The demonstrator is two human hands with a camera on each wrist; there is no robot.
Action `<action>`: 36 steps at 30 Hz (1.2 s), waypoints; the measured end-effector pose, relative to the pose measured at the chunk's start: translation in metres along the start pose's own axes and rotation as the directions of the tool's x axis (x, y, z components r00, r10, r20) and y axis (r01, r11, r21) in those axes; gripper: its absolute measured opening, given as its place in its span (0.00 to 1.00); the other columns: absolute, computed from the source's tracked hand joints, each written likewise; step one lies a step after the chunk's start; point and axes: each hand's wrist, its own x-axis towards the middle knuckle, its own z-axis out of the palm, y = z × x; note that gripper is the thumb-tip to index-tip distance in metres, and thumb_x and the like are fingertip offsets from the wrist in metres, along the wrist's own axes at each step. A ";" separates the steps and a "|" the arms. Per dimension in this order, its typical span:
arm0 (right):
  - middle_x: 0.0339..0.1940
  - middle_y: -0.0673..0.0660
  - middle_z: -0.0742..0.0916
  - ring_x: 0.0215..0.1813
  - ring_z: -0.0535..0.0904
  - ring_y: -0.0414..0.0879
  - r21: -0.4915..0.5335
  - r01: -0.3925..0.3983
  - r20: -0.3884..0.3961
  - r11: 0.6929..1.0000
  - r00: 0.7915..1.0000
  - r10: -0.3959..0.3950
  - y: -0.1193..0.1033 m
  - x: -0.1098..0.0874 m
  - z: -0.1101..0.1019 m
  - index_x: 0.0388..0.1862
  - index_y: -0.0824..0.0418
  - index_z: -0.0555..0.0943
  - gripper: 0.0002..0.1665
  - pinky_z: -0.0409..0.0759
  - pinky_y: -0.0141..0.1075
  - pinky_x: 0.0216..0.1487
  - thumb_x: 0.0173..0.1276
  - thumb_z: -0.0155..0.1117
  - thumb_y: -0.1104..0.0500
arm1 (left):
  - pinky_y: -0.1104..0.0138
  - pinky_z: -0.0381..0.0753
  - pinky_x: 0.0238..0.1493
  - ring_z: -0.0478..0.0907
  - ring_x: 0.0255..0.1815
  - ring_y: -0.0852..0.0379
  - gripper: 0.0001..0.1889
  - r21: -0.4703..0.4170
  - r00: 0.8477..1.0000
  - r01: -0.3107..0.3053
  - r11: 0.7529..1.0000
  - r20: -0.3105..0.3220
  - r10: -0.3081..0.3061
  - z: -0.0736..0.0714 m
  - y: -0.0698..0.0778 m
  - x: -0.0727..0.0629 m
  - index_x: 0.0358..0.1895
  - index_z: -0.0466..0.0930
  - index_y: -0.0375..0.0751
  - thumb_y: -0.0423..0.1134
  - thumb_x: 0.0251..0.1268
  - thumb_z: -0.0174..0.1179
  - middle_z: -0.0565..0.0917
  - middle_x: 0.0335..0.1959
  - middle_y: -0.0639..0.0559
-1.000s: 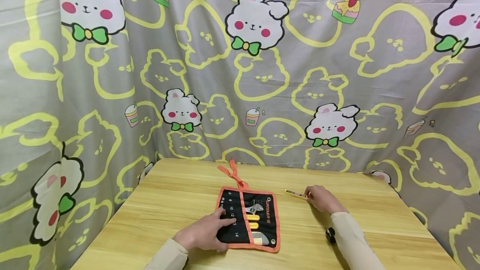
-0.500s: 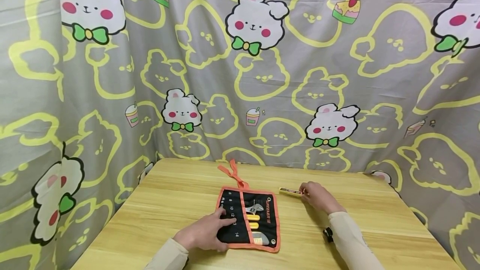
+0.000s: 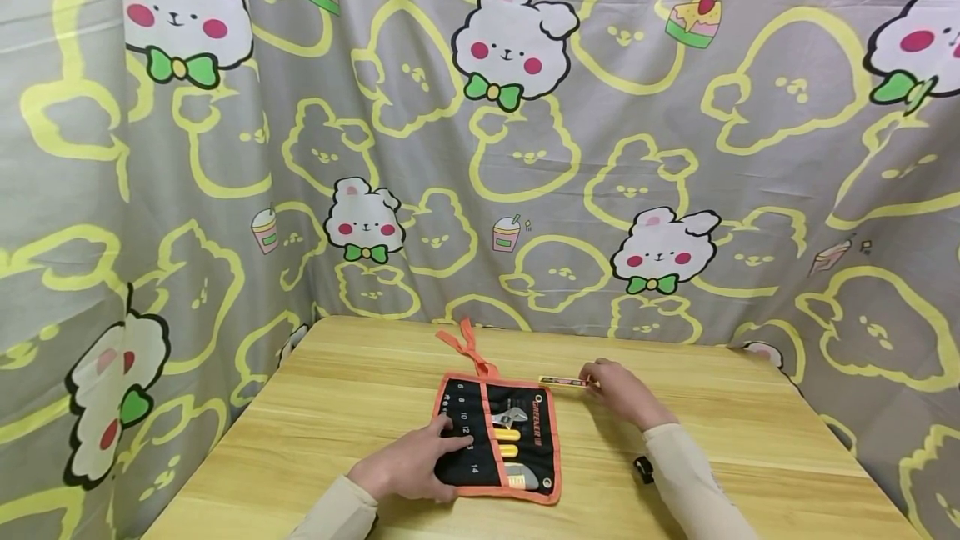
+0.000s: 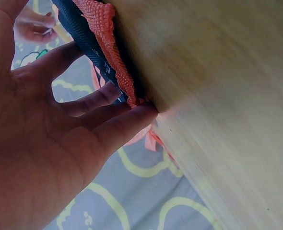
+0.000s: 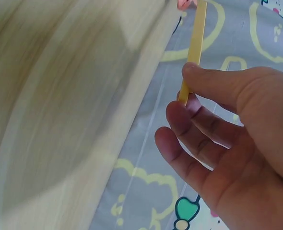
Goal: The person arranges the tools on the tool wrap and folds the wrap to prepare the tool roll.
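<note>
A black tool roll (image 3: pixel 463 477) with orange edging lies unrolled on the table, its pockets numbered. My left hand (image 3: pixel 408 461) rests on its left part with the fingers spread; in the left wrist view the fingertips touch the orange edge (image 4: pixel 113 52). In the roll's right half sit an adjustable wrench (image 3: pixel 512 417), two yellow handles (image 3: pixel 507 435) and a grey tool (image 3: pixel 520 476) with a yellow patch. My right hand (image 3: pixel 624 394) pinches one end of a slim flat yellow bar (image 3: pixel 562 382) with a dark printed face. The bar's far end is at the roll's upper right corner.
An orange tie strap (image 3: pixel 471 348) extends from the roll's top toward the back edge of the wooden table (image 3: pixel 360 390). A grey patterned curtain (image 3: pixel 420 148) hangs behind and at both sides. A black wrist strap part (image 3: pixel 643 470) shows under the right sleeve.
My right hand has carried the yellow bar left, from well beside the tool roll to its upper right corner. My left hand and the roll have stayed put.
</note>
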 end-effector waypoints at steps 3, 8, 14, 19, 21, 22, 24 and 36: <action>0.36 0.55 0.86 0.39 0.83 0.49 -0.002 0.005 0.004 1.000 1.000 -0.005 -0.006 0.003 0.001 0.40 0.64 0.86 0.06 0.85 0.45 0.44 0.65 0.71 0.69 | 0.56 0.81 0.57 0.78 0.54 0.49 0.38 0.001 1.000 0.002 1.000 0.000 -0.002 0.000 0.000 0.000 0.72 0.75 0.59 0.54 0.55 0.74 0.69 0.70 0.42; 0.36 0.55 0.86 0.40 0.84 0.50 -0.008 0.011 0.010 1.000 1.000 -0.011 -0.016 0.009 0.004 0.40 0.63 0.86 0.06 0.85 0.45 0.44 0.65 0.71 0.69 | 0.56 0.81 0.57 0.78 0.54 0.49 0.38 0.003 1.000 0.005 1.000 0.000 -0.005 -0.001 0.000 0.000 0.72 0.75 0.59 0.54 0.55 0.74 0.69 0.70 0.42; 0.37 0.54 0.85 0.41 0.84 0.49 -0.022 0.024 0.016 0.999 1.000 -0.024 -0.027 0.017 0.007 0.40 0.61 0.85 0.05 0.85 0.45 0.45 0.66 0.71 0.67 | 0.56 0.81 0.57 0.78 0.53 0.49 0.38 0.001 1.000 0.011 1.000 0.003 -0.011 -0.001 0.000 0.000 0.72 0.75 0.59 0.54 0.55 0.74 0.69 0.70 0.42; 0.38 0.53 0.85 0.39 0.84 0.48 -0.017 0.047 0.025 0.999 0.999 -0.047 -0.038 0.022 0.012 0.42 0.60 0.86 0.06 0.84 0.44 0.42 0.67 0.71 0.66 | 0.56 0.81 0.58 0.79 0.54 0.49 0.37 0.005 1.000 0.010 1.000 0.008 -0.010 0.000 -0.001 0.000 0.72 0.74 0.60 0.54 0.56 0.74 0.69 0.70 0.42; 0.38 0.53 0.85 0.39 0.84 0.48 -0.016 0.049 0.026 0.999 0.998 -0.049 -0.042 0.024 0.015 0.42 0.59 0.86 0.06 0.84 0.44 0.41 0.67 0.71 0.66 | 0.57 0.81 0.58 0.79 0.54 0.49 0.37 0.007 1.000 0.007 1.000 0.009 -0.007 0.000 -0.001 0.000 0.73 0.74 0.60 0.55 0.56 0.73 0.69 0.70 0.42; 0.39 0.53 0.85 0.39 0.84 0.48 -0.017 0.051 0.027 0.999 0.998 -0.050 -0.043 0.025 0.015 0.42 0.59 0.86 0.06 0.84 0.44 0.41 0.68 0.70 0.66 | 0.57 0.81 0.58 0.79 0.54 0.49 0.37 0.007 1.000 0.008 1.000 0.008 -0.008 0.000 -0.001 0.000 0.73 0.74 0.60 0.55 0.56 0.73 0.69 0.70 0.42; 0.39 0.53 0.85 0.39 0.84 0.47 -0.017 0.050 0.029 0.999 0.998 -0.049 -0.046 0.027 0.017 0.42 0.59 0.86 0.06 0.84 0.44 0.41 0.68 0.70 0.65 | 0.57 0.81 0.58 0.79 0.54 0.49 0.37 0.008 1.000 0.007 1.000 0.008 -0.008 0.000 -0.001 0.000 0.73 0.74 0.60 0.55 0.56 0.73 0.69 0.70 0.42; 0.39 0.51 0.83 0.40 0.83 0.47 0.016 -0.023 0.075 1.000 0.997 0.021 -0.057 0.035 0.025 0.42 0.57 0.86 0.05 0.84 0.45 0.42 0.68 0.71 0.64 | 0.57 0.80 0.58 0.78 0.55 0.50 0.37 0.004 1.000 0.012 1.000 0.011 -0.012 -0.002 0.001 -0.002 0.73 0.74 0.60 0.54 0.57 0.73 0.69 0.70 0.43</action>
